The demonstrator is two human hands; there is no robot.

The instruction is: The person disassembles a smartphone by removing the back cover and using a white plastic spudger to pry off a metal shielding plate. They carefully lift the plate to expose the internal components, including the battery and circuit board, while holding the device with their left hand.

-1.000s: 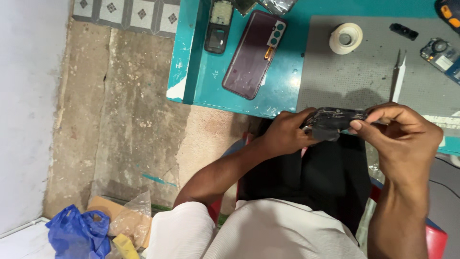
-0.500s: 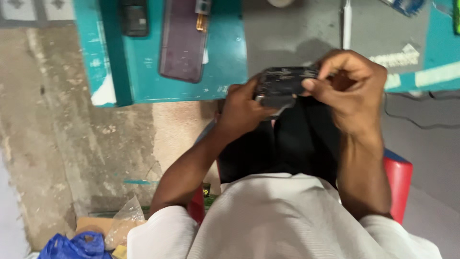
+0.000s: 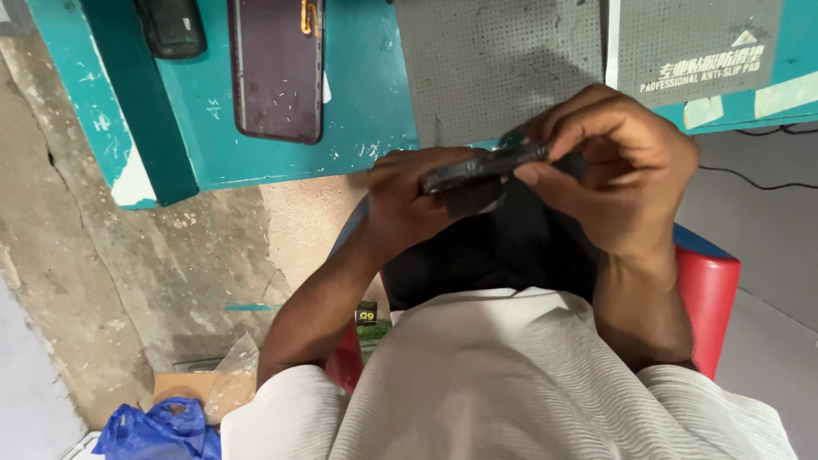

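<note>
A dark phone body (image 3: 481, 168) is held edge-on over my lap, just below the front edge of the teal table (image 3: 366, 102). My left hand (image 3: 409, 200) grips its left end from underneath. My right hand (image 3: 618, 170) curls over its right end, fingertips pinching the upper edge. Both hands are closed on it. The far side of the phone is hidden by my right fingers.
On the table lie a purple phone back cover (image 3: 275, 68), a small black phone (image 3: 172, 27) and a grey perforated mat (image 3: 498, 60). I sit on a red stool (image 3: 705, 290). A blue plastic bag (image 3: 158, 430) and a cardboard piece (image 3: 183, 385) lie on the concrete floor.
The view has tilted down and moved closer, so less of the table shows. The phone has turned flatter, edge-on, and both hands still hold it.
</note>
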